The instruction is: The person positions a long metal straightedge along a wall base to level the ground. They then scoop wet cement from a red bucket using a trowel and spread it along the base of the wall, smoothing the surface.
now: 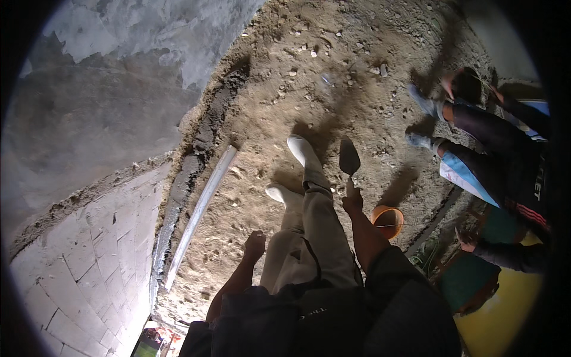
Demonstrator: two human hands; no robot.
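My right hand [352,201] grips the handle of a pointed trowel [350,156], its dark blade lying out over the sandy ground [267,89]. An orange bucket [389,215] sits just right of that arm. My left hand [254,244] hangs left of my legs with its fingers curled; what it holds, if anything, is hidden. A long pale straight bar [201,211] lies to its left, beside a strip of dark mortar [208,125]. My feet in white boots [300,152] stand between the bar and the trowel.
A grey plastered surface [101,101] and a pale block wall [95,250] flank the left. Another person [505,166] sits at the right near blue, green and yellow items [493,297], one hand [467,241] low and another up by the dirt. Small stones are scattered at the top.
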